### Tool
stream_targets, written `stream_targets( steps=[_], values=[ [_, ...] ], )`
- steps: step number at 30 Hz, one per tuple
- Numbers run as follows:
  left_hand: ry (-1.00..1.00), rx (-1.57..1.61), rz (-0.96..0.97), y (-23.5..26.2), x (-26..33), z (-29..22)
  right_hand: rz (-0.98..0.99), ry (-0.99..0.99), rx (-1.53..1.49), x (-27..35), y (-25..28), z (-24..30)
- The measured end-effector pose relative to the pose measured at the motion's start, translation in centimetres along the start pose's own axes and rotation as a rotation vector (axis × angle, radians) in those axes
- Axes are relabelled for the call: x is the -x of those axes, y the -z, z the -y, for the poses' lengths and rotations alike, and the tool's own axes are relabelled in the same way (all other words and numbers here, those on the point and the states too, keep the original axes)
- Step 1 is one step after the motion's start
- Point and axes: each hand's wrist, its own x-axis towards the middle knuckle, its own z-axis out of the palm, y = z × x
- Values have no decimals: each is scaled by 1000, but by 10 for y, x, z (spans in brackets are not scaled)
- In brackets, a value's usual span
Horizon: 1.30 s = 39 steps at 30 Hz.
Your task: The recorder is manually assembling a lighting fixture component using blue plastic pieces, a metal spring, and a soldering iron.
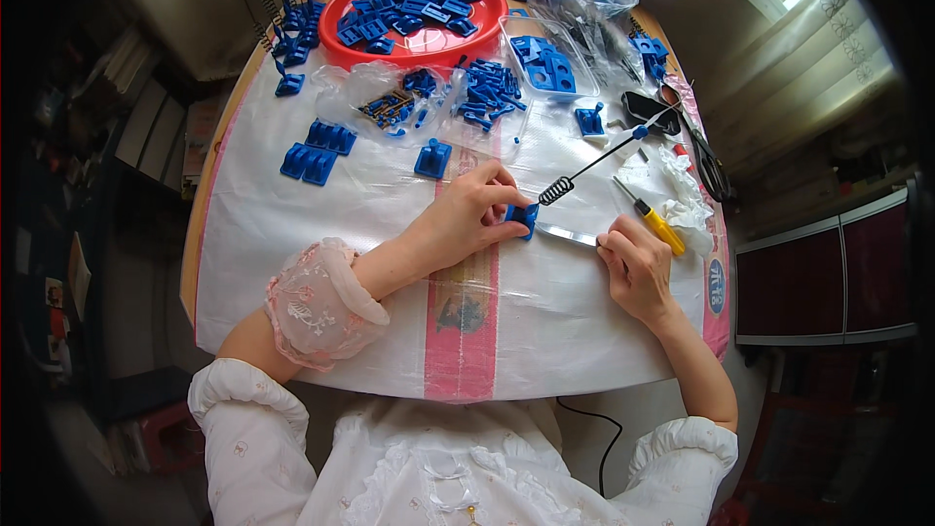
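Observation:
My left hand [475, 211] pinches a small blue plastic base [523, 221] between thumb and fingers, low over the middle of the table. From the base a thin black rod with a coiled spring [557, 192] slants up to the right, with a small blue piece near its far end. My right hand [638, 268] is closed on a flat, shiny metal blade [573, 234]. The blade points left, and its tip meets or nearly meets the base; contact is hard to tell. Just right of that hand lies a screwdriver with a yellow handle [662, 232].
A red tray [334, 51] of blue parts stands at the back, beside a clear box [575, 90] with more. Bags of small parts [390, 109] lie before it. Blue bases [317, 156] sit left, spring-rod pieces [290, 39] far left. Black scissors [709, 166] and crumpled tissue [690, 205] lie right.

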Motion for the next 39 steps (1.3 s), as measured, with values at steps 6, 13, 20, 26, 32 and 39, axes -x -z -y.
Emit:
stream_targets(
  steps=[6,13,20,26,32,39],
  values=[
    [2,0,0,0,0,-1,-20,-21,6,1,-1,0],
    [-5,-5,-1,0,0,-1,-22,5,-21,1,3,2],
    [2,-6,1,0,0,-1,-1,8,-28,2,2,2],
    [8,-9,32,2,0,0,-22,2,-13,0,0,3],
    [-5,-4,4,0,-1,0,10,26,-23,2,3,1],
    [-1,-11,5,0,0,0,-20,15,2,0,-1,2]
  ],
)
